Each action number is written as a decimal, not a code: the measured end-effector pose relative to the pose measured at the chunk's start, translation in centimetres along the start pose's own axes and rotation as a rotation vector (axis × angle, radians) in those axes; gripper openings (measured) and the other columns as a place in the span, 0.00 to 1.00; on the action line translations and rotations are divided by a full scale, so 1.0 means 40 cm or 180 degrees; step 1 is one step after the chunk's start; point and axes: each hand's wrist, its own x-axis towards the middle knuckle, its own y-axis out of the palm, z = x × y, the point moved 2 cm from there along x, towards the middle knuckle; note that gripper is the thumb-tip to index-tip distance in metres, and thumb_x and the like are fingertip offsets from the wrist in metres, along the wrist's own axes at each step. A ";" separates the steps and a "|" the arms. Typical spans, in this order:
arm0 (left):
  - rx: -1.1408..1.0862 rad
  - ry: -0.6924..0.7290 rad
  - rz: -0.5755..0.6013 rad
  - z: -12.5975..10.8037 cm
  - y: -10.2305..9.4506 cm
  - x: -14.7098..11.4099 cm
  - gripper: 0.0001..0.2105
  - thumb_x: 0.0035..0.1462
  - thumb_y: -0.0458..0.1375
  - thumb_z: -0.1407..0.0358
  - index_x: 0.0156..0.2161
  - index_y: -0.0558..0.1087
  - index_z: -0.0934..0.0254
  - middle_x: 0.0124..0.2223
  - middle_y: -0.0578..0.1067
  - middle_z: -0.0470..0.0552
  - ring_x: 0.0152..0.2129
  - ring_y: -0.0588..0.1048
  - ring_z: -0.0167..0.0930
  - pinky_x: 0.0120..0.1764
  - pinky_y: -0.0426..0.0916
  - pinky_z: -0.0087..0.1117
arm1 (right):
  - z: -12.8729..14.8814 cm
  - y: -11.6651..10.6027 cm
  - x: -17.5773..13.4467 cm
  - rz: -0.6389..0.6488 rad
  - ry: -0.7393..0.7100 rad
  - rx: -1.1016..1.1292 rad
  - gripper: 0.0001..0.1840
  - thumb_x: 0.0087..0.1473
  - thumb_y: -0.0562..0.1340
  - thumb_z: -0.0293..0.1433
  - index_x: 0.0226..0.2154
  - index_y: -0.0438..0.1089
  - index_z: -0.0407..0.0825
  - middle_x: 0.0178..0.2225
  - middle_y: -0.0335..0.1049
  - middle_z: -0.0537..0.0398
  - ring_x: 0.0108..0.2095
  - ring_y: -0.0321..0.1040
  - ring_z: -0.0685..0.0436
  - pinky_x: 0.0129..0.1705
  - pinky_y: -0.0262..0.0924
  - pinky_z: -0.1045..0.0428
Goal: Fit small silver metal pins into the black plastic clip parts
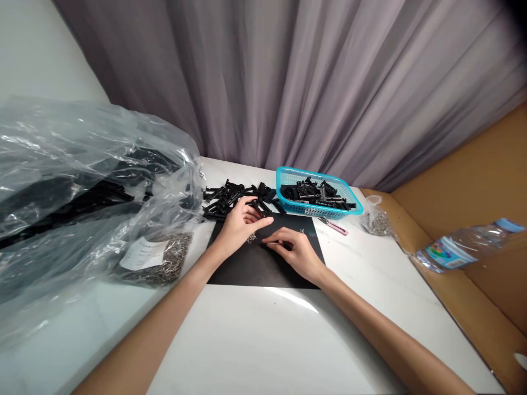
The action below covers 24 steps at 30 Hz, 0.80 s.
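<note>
My left hand (237, 226) is above the black mat (247, 269), its thumb and fingers curled around a small black plastic part (258, 208). Part of that piece is hidden behind the fingers. Low over the mat, my right hand (297, 249) pinches a thin, shiny metal piece (276, 244); its exact kind is too small to make out. Between the hands lies a little heap of tiny metal pieces (251, 238), and a few more metal bits (302, 231) rest toward the mat's right side. Just beyond my left hand is a pile of black plastic parts (224, 195).
A blue basket (357, 204) of black parts stands behind the mat, with a pink-handled tool (338, 228) in front. At left, a big clear plastic bag (164, 126) leans beside a labelled bag of metal pieces (175, 260). At right are another small bag (376, 222), a bottle (453, 249) and cardboard (465, 186).
</note>
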 end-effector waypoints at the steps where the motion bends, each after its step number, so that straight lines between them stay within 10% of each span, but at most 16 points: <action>1: 0.0021 0.0019 0.0016 0.001 0.001 0.000 0.33 0.45 0.74 0.58 0.55 0.68 0.62 0.35 0.78 0.46 0.31 0.78 0.31 0.36 0.73 0.33 | 0.001 0.000 0.001 0.0009 -0.0007 0.0037 0.10 0.63 0.64 0.26 0.42 0.82 0.52 0.40 0.81 0.52 0.39 0.75 0.44 0.41 0.66 0.49; 15: 0.0086 0.0056 0.0017 0.000 0.004 -0.003 0.33 0.45 0.74 0.58 0.56 0.68 0.62 0.35 0.78 0.47 0.31 0.78 0.31 0.37 0.73 0.33 | 0.001 0.009 -0.026 0.0373 -0.0764 -0.1402 0.16 0.69 0.60 0.34 0.56 0.75 0.55 0.50 0.73 0.46 0.46 0.71 0.39 0.49 0.70 0.43; 24: 0.0132 0.0071 0.0034 0.000 0.003 -0.003 0.33 0.46 0.73 0.58 0.56 0.68 0.62 0.36 0.78 0.47 0.31 0.77 0.31 0.36 0.72 0.32 | -0.005 0.007 0.001 -0.0099 -0.0450 -0.0761 0.08 0.68 0.59 0.30 0.42 0.76 0.51 0.41 0.76 0.51 0.37 0.72 0.44 0.38 0.67 0.49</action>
